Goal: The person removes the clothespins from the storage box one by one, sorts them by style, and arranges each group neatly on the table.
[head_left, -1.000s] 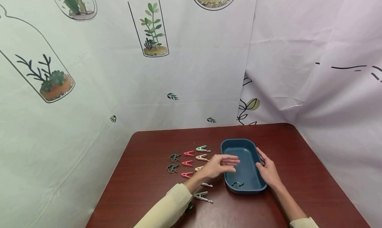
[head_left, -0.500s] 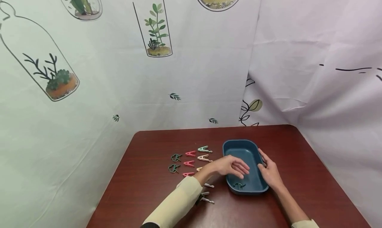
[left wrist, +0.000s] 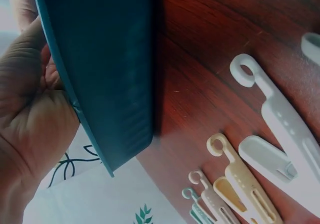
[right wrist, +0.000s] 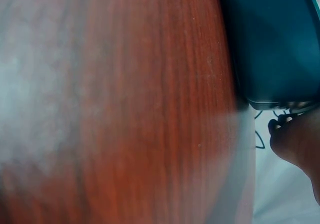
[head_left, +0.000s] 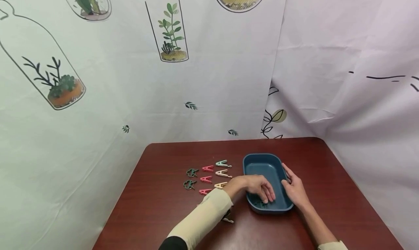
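Note:
In the head view a blue rectangular tray [head_left: 266, 168] lies on the table. My left hand [head_left: 258, 186] reaches over its left wall, fingers bent loosely downward inside it. A dark green clip [head_left: 259, 205] lies at the tray's near end, just beside those fingertips and partly covered; whether they touch it is unclear. My right hand [head_left: 296, 190] grips the tray's right rim, thumb over the edge and fingers along the outer side. In the left wrist view the left palm [left wrist: 37, 129] hangs over the tray's wall [left wrist: 105, 73]; the fingertips are hidden.
Left of the tray lie red clothespins [head_left: 206, 179], cream clothespins [head_left: 222, 173], a mint clothespin [head_left: 223, 164] and green clips [head_left: 190, 184]. White clothespins [left wrist: 287, 129] stand close by the tray's left side, partly under the left sleeve [head_left: 204, 217]. A printed curtain rises behind the table.
My left hand has moved right and down into the tray, its fingers turning from sideways to downward near the green clip. My right hand stays on the rim.

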Available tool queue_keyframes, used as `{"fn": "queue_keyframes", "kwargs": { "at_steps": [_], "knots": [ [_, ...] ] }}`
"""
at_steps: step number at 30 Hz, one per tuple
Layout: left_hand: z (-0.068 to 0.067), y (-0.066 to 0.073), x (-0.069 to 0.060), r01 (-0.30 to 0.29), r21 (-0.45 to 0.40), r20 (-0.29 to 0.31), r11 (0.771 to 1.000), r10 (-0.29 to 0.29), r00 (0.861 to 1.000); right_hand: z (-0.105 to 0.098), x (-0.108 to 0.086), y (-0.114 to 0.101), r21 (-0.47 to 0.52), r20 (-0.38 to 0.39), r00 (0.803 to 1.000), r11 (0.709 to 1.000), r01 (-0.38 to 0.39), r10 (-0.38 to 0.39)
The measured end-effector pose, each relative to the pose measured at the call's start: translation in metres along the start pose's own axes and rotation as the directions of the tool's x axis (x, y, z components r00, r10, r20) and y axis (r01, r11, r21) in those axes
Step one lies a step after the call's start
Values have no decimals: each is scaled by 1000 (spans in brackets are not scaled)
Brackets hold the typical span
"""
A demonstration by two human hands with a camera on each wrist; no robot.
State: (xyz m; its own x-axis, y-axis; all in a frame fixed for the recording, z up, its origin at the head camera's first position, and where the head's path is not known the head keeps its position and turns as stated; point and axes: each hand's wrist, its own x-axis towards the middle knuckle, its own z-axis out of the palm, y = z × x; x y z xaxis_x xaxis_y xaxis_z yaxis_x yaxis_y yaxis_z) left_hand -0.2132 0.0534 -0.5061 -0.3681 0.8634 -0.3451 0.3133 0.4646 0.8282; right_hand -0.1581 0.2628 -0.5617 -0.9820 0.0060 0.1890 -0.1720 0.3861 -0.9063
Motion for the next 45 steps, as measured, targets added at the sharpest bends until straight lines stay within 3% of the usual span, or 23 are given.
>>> {"fn": "queue_keyframes", "kwargs": {
  "at_steps": [4,11,22,26,31,37,45],
  "knots": [
    [1,2,-1,44,74,0,996,-44,999,0,0,-1,2,6,1000,1000,1,-1],
    [6,6,-3,108,227,-32,968,-103,994,0,0,-1,24,8,1000,1000,5,-5],
    [9,6,-1,102,257,1,961,-106,994,2,-2,-3,26,0,1000,999,23,-23],
    [7,4,0,77,190,23,979,-83,996,1,-2,-3,26,-5,1000,999,29,-29],
    [5,1,0,24,-9,94,1000,-23,995,1,-1,-4,28,8,999,999,31,-31],
    [2,-2,-5,-41,-134,109,990,56,992,2,0,-3,13,14,1000,1000,22,-22],
    [2,-4,-6,-61,-228,81,972,81,993,1,-2,-5,12,10,1000,999,30,-30]
  ]
}}
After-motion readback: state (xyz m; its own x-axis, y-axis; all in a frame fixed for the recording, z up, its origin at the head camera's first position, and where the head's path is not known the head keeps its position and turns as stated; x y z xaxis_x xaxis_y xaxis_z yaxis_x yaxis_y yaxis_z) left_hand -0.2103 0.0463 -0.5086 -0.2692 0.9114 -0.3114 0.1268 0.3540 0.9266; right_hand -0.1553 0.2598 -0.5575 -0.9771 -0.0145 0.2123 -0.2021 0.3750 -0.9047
